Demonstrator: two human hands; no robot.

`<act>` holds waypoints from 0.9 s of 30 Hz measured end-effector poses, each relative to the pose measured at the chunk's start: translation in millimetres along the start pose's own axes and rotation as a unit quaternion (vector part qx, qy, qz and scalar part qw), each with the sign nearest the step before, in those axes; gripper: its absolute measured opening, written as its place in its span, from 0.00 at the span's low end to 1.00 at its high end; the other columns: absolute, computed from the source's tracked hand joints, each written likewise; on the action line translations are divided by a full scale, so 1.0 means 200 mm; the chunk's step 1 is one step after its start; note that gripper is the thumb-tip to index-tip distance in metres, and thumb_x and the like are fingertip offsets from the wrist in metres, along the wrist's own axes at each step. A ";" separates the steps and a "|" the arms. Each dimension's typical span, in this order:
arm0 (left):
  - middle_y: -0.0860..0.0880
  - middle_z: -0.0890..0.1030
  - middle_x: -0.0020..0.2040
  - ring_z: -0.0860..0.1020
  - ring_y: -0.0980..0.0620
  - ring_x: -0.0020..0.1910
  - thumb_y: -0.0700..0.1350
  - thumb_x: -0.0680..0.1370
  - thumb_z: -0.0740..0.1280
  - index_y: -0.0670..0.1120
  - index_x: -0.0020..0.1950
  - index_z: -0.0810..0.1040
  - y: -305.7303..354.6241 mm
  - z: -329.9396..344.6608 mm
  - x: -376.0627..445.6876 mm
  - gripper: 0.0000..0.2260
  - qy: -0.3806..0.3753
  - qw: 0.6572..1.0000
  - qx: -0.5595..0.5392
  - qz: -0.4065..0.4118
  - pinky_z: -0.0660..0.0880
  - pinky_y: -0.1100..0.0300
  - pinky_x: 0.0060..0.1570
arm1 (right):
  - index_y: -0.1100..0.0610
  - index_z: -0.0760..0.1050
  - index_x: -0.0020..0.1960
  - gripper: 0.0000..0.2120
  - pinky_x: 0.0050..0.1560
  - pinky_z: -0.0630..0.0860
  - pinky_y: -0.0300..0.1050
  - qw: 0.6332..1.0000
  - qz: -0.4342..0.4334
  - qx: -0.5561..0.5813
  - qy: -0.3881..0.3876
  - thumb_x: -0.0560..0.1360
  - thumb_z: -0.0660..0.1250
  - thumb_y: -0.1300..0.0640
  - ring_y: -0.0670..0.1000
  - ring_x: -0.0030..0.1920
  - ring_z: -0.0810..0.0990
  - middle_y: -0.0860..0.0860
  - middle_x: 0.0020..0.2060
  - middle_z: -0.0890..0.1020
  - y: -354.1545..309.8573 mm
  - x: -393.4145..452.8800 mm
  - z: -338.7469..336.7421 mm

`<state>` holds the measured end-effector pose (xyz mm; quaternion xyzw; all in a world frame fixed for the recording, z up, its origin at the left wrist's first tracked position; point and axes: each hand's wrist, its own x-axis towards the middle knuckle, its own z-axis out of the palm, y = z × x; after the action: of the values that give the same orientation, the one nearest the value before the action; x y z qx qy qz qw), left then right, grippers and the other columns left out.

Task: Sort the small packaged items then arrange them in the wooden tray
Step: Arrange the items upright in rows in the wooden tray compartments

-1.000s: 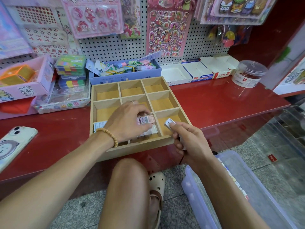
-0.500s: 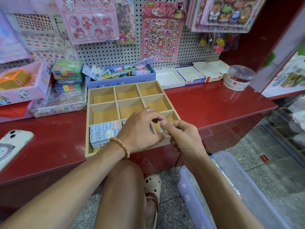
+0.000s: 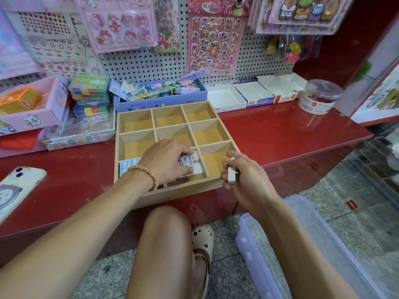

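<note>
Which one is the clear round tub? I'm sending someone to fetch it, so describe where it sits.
Start at the red counter under the pegboard and follow it to its far right end. Past the row of open white cardboard boxes stands the clear round tub, upright, with a transparent lid and a white label round its lower half. It is the only round, see-through container there; its neighbours are flat and rectangular.
</note>
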<state>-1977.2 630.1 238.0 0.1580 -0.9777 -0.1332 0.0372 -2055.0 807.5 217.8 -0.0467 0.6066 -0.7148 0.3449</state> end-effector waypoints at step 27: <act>0.55 0.75 0.46 0.66 0.56 0.49 0.60 0.70 0.73 0.53 0.53 0.81 0.02 0.13 0.04 0.16 0.070 0.996 0.030 0.042 0.63 0.61 0.42 | 0.57 0.76 0.50 0.04 0.22 0.59 0.38 0.990 -0.063 -0.113 0.053 0.80 0.66 0.57 0.46 0.22 0.60 0.54 0.36 0.85 0.03 -0.03 -0.13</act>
<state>-1988.7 637.4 213.7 0.1271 -0.9819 -0.0911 0.1064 -2060.3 831.8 206.8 -0.0856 0.6969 -0.6634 0.2587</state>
